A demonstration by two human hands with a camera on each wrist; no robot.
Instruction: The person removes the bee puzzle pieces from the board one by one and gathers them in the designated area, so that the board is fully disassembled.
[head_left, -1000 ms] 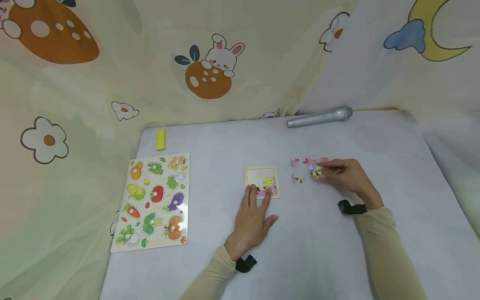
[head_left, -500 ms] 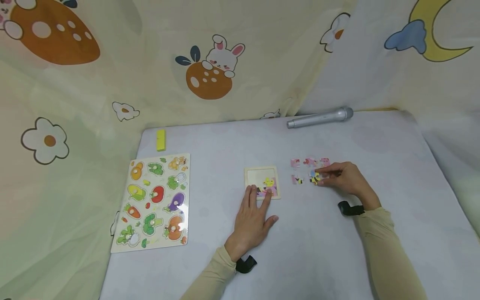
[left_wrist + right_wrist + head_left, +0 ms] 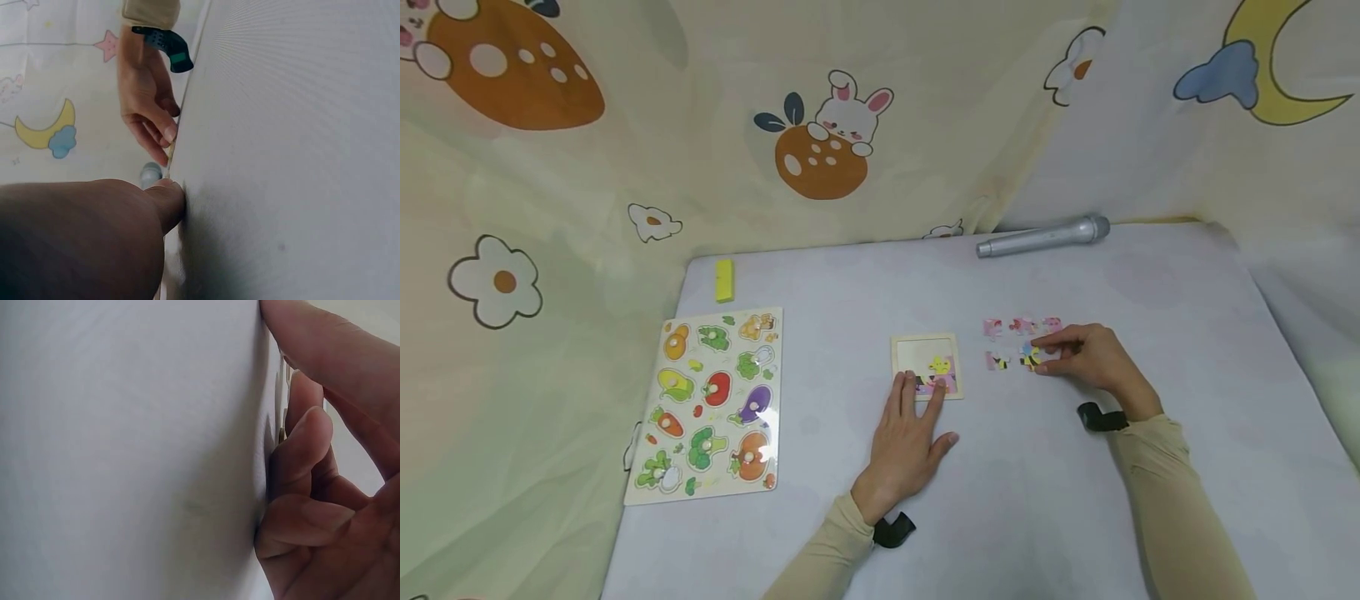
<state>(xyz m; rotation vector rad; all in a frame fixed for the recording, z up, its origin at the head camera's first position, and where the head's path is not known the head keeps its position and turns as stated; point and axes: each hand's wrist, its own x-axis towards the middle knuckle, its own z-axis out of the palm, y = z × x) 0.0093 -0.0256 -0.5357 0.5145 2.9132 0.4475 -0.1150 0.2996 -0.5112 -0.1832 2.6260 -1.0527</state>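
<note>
In the head view my left hand (image 3: 901, 450) lies flat with fingers spread. Its fingertips rest on the lower part of a small square puzzle frame (image 3: 924, 337). Inside that frame, pink and yellow pieces (image 3: 942, 367) fill part of the bottom, partly hidden by the fingers. To the right, my right hand (image 3: 1093, 362) pinches a jigsaw puzzle piece (image 3: 1028, 357) with a bee print, at the table surface. Several loose pieces lie beside it, among them a bee-print piece (image 3: 997, 361) and a pink piece (image 3: 992, 327). In the right wrist view the fingers (image 3: 303, 440) hide most of the pieces.
A vegetable knob-puzzle board (image 3: 722, 333) lies at the left of the white table (image 3: 842, 292). Behind it sits a yellow block (image 3: 724, 281). A silver microphone (image 3: 1042, 237) lies along the back edge, before the printed curtain (image 3: 715, 117).
My right hand has lowered the bee-print puzzle piece to the table and drawn slightly toward me, uncovering the pink pieces behind. The left hand stays on the frame.
</note>
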